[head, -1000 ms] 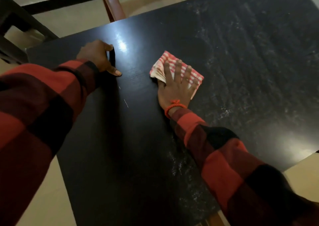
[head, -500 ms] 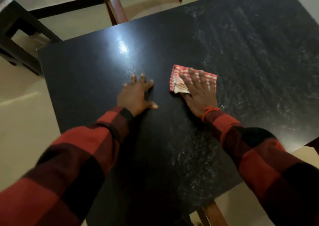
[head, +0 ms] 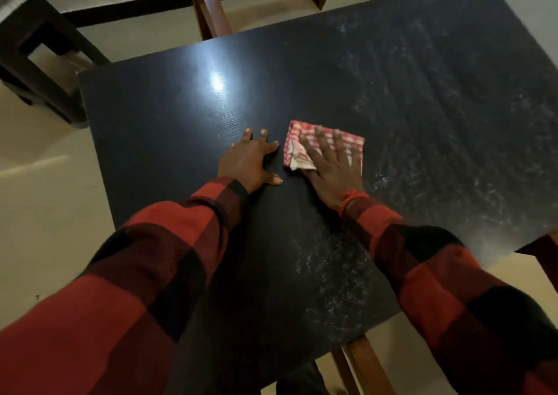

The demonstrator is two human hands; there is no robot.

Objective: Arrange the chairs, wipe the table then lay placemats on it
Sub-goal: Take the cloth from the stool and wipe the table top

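Nearest the camera, two red-and-black checked sleeves reach forward over the dark worktop, whose near part shows pale dusty smears between the forearms. A brown wooden leg shows below the near edge. Farther along, the left hand lies flat on the bare surface, fingers straight and slightly spread, thumb out to the side, holding nothing. Just beside it, apart by a narrow strip of worktop, the right hand presses down with straight, spread fingers on a folded red-and-white checked cloth; an orange thread band circles that wrist. The cloth lies flat on the worktop near its middle, its frayed white folds showing at the left edge beside the thumb. Beyond the hands a bright glare spot sits on the smoother left part of the surface, while the right part carries streaky grey marks. Past the far edge stand the brown wooden chair parts, and at far left a dark wooden frame rests on the pale floor.
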